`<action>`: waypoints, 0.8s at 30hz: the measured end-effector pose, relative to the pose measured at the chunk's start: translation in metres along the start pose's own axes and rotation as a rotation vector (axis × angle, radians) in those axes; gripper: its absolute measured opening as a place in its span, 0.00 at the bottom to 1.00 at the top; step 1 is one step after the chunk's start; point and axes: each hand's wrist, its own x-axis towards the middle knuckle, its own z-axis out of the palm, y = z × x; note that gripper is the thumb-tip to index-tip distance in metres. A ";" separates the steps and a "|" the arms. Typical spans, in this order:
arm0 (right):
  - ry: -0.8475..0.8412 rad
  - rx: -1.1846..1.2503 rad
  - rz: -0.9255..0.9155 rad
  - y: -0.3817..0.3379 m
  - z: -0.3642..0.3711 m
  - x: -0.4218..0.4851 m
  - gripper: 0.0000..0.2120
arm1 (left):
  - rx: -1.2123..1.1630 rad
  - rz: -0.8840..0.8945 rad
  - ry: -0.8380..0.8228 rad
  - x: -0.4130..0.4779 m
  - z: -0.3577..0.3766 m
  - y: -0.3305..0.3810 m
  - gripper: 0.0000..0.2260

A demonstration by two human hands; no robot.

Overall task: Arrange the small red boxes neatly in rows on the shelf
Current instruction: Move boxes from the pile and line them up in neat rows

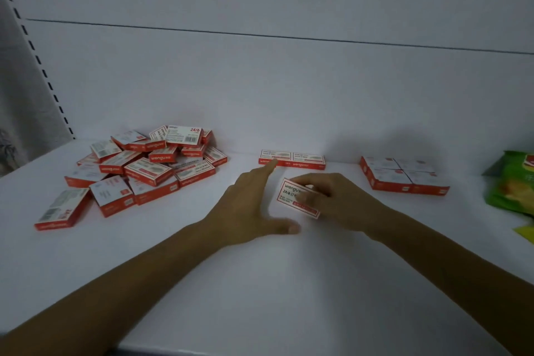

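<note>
The right hand (338, 199) grips one small red box (297, 196), tilted, over the white shelf (289, 283). The left hand (251, 205) is open beside it, fingers straight, its index tip at a row of two boxes (291, 159) by the back wall. Farther right, a two-by-two block (401, 175) shows four tops. On the left lies a loose pile (138, 170) — roughly twenty boxes, too jumbled to count exactly.

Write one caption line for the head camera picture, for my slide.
Right hand holds a red box at the shelf, left hand open beside it; loose pile left, neat pair behind.
</note>
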 end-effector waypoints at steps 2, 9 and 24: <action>-0.034 -0.026 -0.046 0.004 0.001 0.012 0.10 | 0.040 0.001 0.046 0.000 0.001 -0.002 0.50; 0.033 -0.274 -0.057 0.010 0.004 0.037 0.22 | 0.285 0.142 0.145 -0.002 -0.012 -0.022 0.43; -0.018 -0.648 -0.126 0.002 0.017 0.003 0.30 | 0.235 0.166 0.023 0.000 -0.010 -0.031 0.39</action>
